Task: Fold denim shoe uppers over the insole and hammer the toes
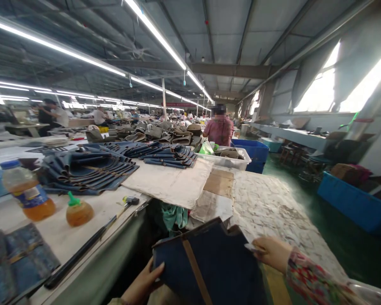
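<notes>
At the near end of the worktop, a navy panel [216, 271] with a tan strap [197, 271] is raised before the person, held between both hands. The left hand [142, 283] sits at the panel's lower left edge, its fingers [154, 271] extended along the cloth; whether they grip it, I cannot tell. The right hand [271, 253] is at the upper right edge, its fingers pinched narrowly on the cloth beside a pale slip [253, 248]. Held apart like this, the panel seems kept spread and open to view. Beyond the left edge of the worktop lie a hammer [95, 231], a squeeze bottle [79, 213], and a plastic bottle [27, 190], probably kept within easy reach. Folded denim stacks [85, 169] are fanned in overlapping rows, perhaps so each piece can be lifted singly. Farther on stand a white tub [225, 159] and a blue crate [254, 154], with a co-worker [219, 129] beside them.
</notes>
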Tool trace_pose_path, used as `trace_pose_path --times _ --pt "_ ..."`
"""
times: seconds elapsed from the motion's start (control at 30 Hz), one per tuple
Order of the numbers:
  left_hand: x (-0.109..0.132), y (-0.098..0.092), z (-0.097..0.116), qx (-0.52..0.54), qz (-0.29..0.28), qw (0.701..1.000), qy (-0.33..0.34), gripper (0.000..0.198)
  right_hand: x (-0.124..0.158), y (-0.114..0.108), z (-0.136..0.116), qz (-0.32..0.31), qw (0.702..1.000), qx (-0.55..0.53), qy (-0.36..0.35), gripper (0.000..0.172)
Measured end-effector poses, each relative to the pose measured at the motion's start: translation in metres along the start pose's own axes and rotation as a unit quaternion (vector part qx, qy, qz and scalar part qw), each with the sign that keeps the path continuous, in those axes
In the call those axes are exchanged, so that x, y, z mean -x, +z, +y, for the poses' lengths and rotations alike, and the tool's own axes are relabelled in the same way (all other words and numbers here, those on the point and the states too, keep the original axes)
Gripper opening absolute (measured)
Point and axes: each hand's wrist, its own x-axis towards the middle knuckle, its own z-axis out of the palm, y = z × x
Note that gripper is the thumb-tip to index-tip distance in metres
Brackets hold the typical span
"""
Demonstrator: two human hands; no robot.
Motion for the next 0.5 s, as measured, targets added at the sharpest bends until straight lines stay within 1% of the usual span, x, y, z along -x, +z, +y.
trace_pose_path --times 0.07,0.1,0.13,0.2,0.27,0.33,0.4,0.47,0.5 --pt "-0.005 -0.002 0.0 -0.002 -0.026 1.0 -0.01 0.085 0.008 0.006 0.009 -0.006 1.0 -0.001 0.015 0.024" --pt "-0.008 -0.005 0.0 -0.004 -0.034 0.999 -0.014 0.087 0.011 0.006 0.009 0.005 1.0 -0.02 0.015 0.029" --pt "-0.011 -0.008 0.002 -0.008 -0.038 0.999 -0.018 0.088 0.012 0.006 0.007 0.03 0.998 -0.052 0.009 0.034" --pt "-0.018 -0.013 0.005 -0.023 -0.022 0.999 -0.022 0.087 0.011 0.004 0.0 0.085 0.99 -0.114 -0.008 0.039" --pt "-0.023 -0.014 0.007 -0.038 0.018 0.999 -0.015 0.084 0.005 0.006 -0.006 0.125 0.982 -0.143 -0.022 0.043" --pt "-0.025 -0.011 0.007 -0.041 0.049 0.998 0.002 0.08 -0.005 0.015 -0.01 0.124 0.984 -0.127 -0.027 0.043" --pt "-0.026 -0.007 0.005 -0.038 0.06 0.997 0.018 0.078 -0.014 0.032 -0.01 0.096 0.991 -0.094 -0.027 0.041" --pt "-0.026 -0.006 0.005 -0.049 0.078 0.995 0.037 0.08 -0.017 0.049 -0.01 0.076 0.995 -0.058 -0.024 0.04" --pt "-0.026 -0.007 0.006 -0.064 0.093 0.992 0.054 0.08 -0.015 0.057 -0.01 0.081 0.995 -0.047 -0.025 0.039"
